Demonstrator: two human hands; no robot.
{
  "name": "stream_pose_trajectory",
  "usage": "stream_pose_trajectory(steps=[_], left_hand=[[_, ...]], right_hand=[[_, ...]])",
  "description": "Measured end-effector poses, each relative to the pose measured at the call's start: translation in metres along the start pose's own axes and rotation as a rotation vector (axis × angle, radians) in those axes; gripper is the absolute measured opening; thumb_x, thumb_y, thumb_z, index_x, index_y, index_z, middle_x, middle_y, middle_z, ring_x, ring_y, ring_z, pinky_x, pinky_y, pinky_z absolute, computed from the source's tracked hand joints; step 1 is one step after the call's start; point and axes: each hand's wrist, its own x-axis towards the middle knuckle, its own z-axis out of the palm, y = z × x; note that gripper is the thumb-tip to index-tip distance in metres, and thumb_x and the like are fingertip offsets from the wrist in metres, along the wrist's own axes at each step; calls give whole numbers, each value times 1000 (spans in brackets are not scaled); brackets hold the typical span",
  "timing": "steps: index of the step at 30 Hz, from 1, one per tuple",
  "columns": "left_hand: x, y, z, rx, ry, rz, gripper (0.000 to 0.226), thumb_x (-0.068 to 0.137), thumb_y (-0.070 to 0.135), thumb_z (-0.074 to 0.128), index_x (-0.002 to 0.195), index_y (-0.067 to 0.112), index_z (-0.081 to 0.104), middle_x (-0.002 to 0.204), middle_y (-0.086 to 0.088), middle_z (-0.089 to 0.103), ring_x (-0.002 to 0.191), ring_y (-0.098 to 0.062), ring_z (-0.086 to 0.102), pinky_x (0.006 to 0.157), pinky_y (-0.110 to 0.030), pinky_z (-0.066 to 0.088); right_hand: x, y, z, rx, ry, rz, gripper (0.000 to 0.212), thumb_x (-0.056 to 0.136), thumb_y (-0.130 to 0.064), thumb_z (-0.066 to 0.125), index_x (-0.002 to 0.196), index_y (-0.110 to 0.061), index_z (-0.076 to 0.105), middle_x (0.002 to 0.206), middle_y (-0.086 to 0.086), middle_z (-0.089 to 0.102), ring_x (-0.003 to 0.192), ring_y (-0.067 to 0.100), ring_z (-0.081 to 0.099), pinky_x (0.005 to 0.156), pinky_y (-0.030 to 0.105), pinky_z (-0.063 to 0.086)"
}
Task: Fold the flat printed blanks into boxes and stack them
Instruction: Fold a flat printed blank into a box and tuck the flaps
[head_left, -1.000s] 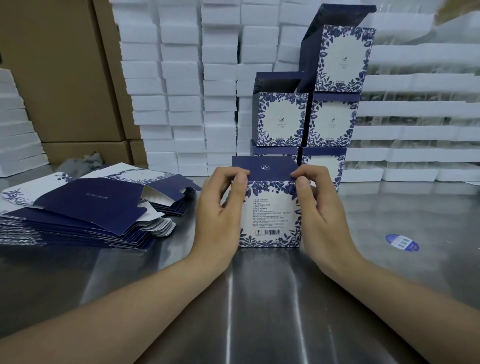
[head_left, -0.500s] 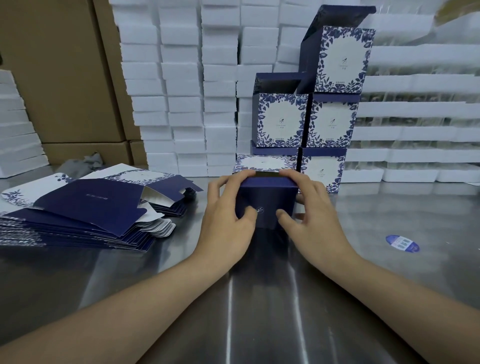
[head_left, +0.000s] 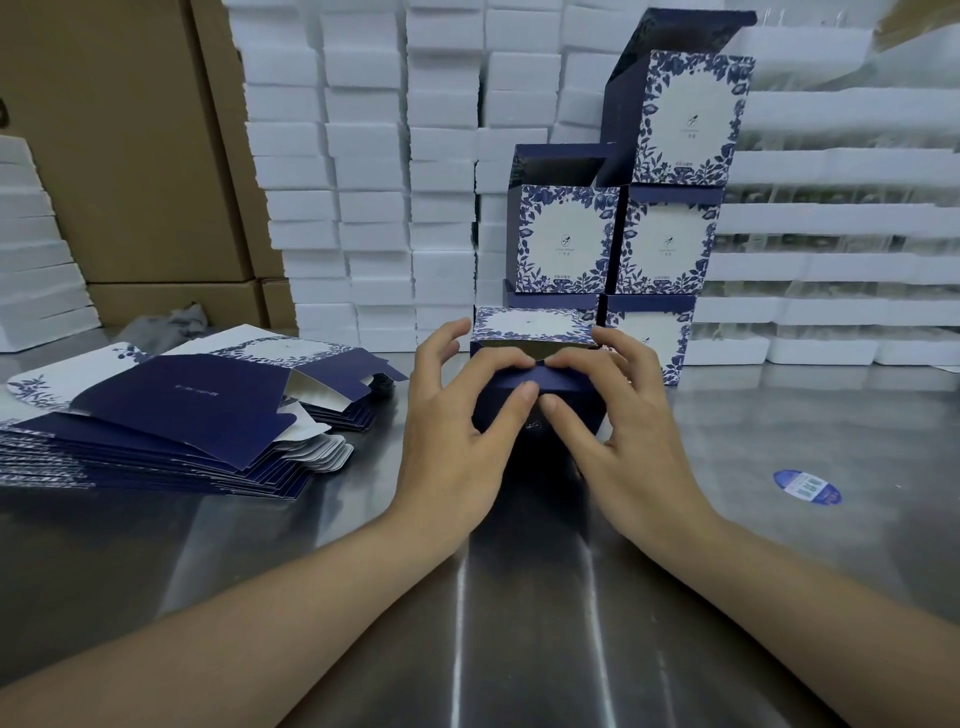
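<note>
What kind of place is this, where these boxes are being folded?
Probably a packaging workshop or warehouse packing station: a pile of flat blanks lies on a steel table, folded boxes are stacked behind the box being folded, and foam trays and cartons line the back.

Single cam, head-worn, wide-angle. Faces fwd and down over steel table (head_left: 779, 582). Near field: both forearms enter at bottom edge, left hand (head_left: 457, 415) and right hand (head_left: 628, 421) at frame ctr on box (head_left: 530, 323). Far field: white foam blocks (head_left: 363, 156) behind table, straight edges bowed by lens.
</note>
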Motion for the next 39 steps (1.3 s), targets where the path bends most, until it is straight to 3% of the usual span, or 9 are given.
stream_pose_trajectory(steps=[4,8,12,20,26,32,34,36,39], left_hand=[[0,0,-1,16,-4,-14,11,96,54,60,100,49,69,148,33,32,148,-7,35,106,-8,27],[1,-1,0,17,13,-31,6,98,46,63,98,46,69,146,28,35,144,-7,39,111,-19,31],[2,-1,0,-16,24,-22,8,100,36,68,97,43,71,145,20,39,137,4,43,101,-5,31],[4,-6,0,-61,64,-75,8,101,29,70,97,33,75,140,27,44,128,5,50,109,-31,42],[5,-5,0,-95,88,-145,6,100,32,71,97,36,74,142,21,46,133,11,44,108,-37,46],[6,-3,-1,-152,78,-201,10,100,29,70,105,37,71,142,16,49,139,4,43,111,-42,48],[5,-3,0,-211,63,-231,31,100,30,72,127,41,64,138,26,52,135,9,46,112,-36,48],[5,-6,1,-262,20,-297,55,98,29,75,147,40,52,130,42,54,124,24,46,106,-14,45],[7,-8,1,-242,10,-321,59,98,25,74,150,35,50,116,52,57,112,32,48,96,-3,44]], right_hand=[[0,-1,1,-19,-11,6,12,105,-39,61,110,-38,71,150,-18,39,146,6,38,114,16,28],[1,-5,-1,4,23,-10,10,106,-25,58,108,-28,67,138,-11,48,143,4,40,111,10,27],[2,-7,-3,17,41,0,11,106,-10,57,104,-17,65,127,-6,51,129,0,47,106,10,30],[4,-6,-4,50,52,94,4,105,-19,58,105,-19,63,125,-11,50,128,-1,46,106,23,37],[4,-6,-4,25,53,72,5,105,-17,59,102,-17,63,120,-11,51,122,-3,47,102,14,35],[5,0,-4,183,88,225,26,105,-28,61,131,-30,56,133,-12,55,126,8,54,109,41,46],[5,2,-3,262,56,305,36,105,-35,61,140,-34,53,137,-15,58,125,5,58,109,36,48],[5,2,-2,302,23,340,34,104,-35,64,137,-39,56,129,-23,64,117,-3,63,102,25,50],[6,2,-1,295,23,324,29,103,-29,67,123,-49,58,111,-34,68,107,-10,64,88,10,49]])
